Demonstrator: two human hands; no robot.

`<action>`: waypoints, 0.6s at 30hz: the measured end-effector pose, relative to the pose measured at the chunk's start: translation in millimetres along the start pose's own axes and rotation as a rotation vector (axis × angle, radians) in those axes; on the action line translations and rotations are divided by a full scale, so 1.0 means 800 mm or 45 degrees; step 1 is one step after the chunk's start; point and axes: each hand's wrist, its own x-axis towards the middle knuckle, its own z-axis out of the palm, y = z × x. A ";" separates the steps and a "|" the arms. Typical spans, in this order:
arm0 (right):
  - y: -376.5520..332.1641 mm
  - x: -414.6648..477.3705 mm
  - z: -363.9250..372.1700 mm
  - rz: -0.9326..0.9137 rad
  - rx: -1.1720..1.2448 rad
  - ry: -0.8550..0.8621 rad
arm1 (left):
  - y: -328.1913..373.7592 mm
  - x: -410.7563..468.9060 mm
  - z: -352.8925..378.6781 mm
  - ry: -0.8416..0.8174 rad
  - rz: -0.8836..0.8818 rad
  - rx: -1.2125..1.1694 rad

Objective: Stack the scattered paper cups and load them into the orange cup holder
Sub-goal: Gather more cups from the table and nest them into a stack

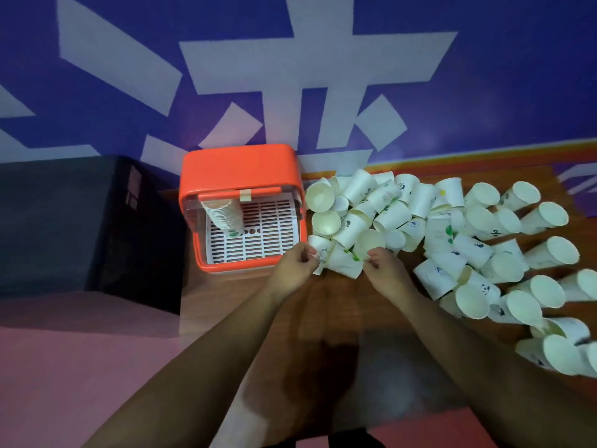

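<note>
On the wooden table (323,318), loose cups (420,221) sprawl right of the holder (239,166), which already keeps one stack (223,215). Left hand (295,266) and right hand (382,265) each pinch a near cup, likely to nest them.

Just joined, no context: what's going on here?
A person is gathering paper cups on a wooden table. Both hands, left hand and right hand, are at the near edge of the scattered cups, closing on a cup with green marks. The orange cup holder to the left already holds one stack of cups. Most cups are still loose.
</note>
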 end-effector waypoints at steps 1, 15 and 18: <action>0.009 0.004 0.002 -0.026 -0.019 -0.016 | 0.000 0.003 0.013 0.024 -0.059 0.009; 0.086 0.049 0.026 -0.331 0.004 -0.267 | -0.014 0.035 0.153 0.098 -0.285 -0.175; 0.095 0.047 0.024 -0.165 0.210 -0.340 | -0.029 0.029 0.167 0.147 -0.307 -0.315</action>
